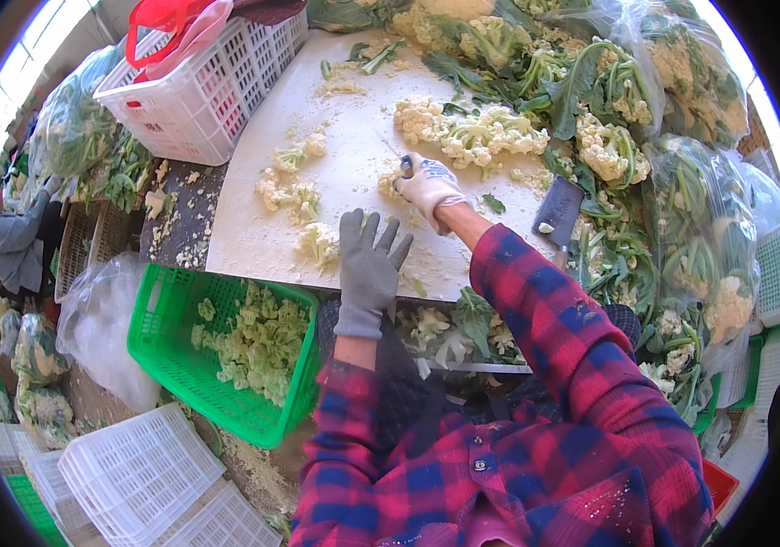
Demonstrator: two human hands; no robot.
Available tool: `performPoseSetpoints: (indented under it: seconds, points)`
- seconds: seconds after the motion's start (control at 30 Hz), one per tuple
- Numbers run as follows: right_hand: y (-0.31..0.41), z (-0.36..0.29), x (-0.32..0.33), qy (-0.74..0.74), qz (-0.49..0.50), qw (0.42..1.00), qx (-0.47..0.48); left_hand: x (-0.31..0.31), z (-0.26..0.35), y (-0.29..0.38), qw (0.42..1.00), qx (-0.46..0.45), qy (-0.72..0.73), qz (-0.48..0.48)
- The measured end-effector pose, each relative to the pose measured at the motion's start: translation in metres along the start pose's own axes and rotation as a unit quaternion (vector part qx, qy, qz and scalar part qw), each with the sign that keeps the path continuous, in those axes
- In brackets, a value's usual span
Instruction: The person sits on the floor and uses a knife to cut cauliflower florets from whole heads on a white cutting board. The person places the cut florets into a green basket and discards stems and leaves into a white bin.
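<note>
My left hand (pixel 370 273), in a grey glove, is spread with its fingers apart over the near edge of the white board (pixel 253 239). Just left of its fingertips lies a cauliflower floret (pixel 318 245). In a white glove, my right hand (pixel 431 184) grips the dark handle of a knife (pixel 405 164), whose thin blade points away and is hard to make out. Beside that hand rests a small cauliflower piece (pixel 388 181), partly covered by the glove. Beyond it sit larger cut cauliflower pieces (pixel 479 133). Several more florets (pixel 287 191) are scattered on the board's left side.
A cleaver (pixel 559 208) lies at the right among leaves. Below left stands a green basket (pixel 164 369) with florets inside. A white crate (pixel 178 116) is at the back left. Bagged cauliflower (pixel 697 219) crowds the right. One person (pixel 17 232) sits far left.
</note>
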State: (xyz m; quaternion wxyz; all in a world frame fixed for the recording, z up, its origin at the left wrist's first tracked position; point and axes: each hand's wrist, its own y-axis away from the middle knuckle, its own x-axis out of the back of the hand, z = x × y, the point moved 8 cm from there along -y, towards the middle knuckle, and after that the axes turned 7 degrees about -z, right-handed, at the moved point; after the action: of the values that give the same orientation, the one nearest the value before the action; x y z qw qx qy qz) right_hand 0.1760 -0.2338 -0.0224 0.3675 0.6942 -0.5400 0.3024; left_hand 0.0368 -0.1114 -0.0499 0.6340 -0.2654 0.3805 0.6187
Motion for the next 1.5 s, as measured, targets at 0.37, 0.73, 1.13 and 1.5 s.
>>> performPoseSetpoints:
  seconds: [0.37, 0.73, 1.13, 1.5]
  points:
    - [0.128, -0.071, 0.009, -0.181, -0.144, 0.967, 0.108, -0.013, 0.017, -0.034, 0.989, -0.043, 0.011, -0.144]
    - [0.165, -0.03, 0.03, -0.108, -0.225, 0.962, 0.111, 0.008, 0.04, -0.012, 0.997, -0.02, 0.041, -0.068]
    - [0.128, -0.036, -0.027, -0.049, -0.225, 0.969, 0.086, 0.017, 0.036, -0.025, 0.993, -0.106, -0.035, -0.028]
    - [0.097, -0.028, -0.052, -0.445, -0.202, 0.868, -0.083, 0.027, 0.145, 0.007, 0.839, -0.377, -0.335, 0.202]
